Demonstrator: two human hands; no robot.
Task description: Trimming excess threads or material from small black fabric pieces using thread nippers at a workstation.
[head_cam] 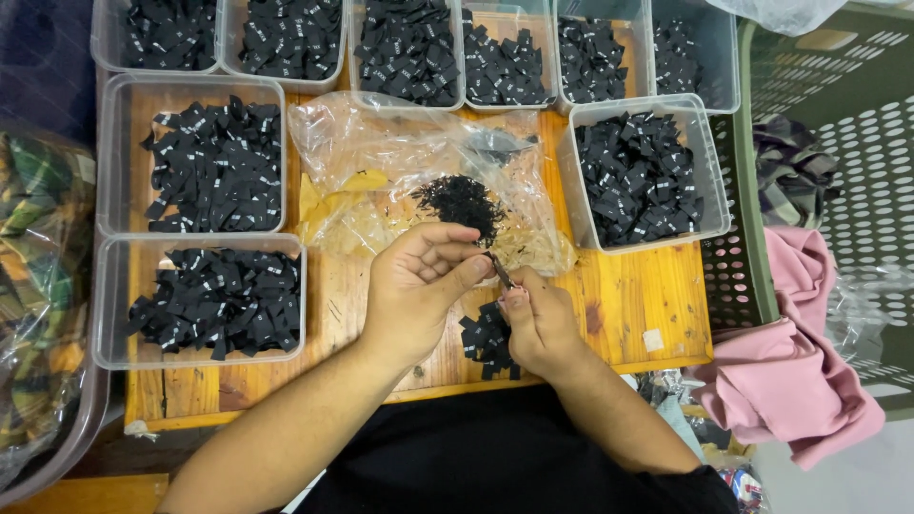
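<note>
Both hands met just below the clear plastic bag [419, 162], left hand [416, 286] and right hand [539, 319] fingers pinched on one small black label [499, 270], apparently mid-sorting; next required careful separation.

Your right hand [541, 324] covers part of the small pile of black labels [486, 341] near the wooden tabletop's [628, 305] front edge, and your fingers hide most of the thin dark piece [501, 270] pinched between both hands; what it is cannot be told. The top edge of the frame cuts off the back row of clear tubs [409, 48]. The white marks on the labels are too small to read. At the tabletop's left edge, glare off the clear bag blurs the plaid cloth [38, 286] inside.
</note>
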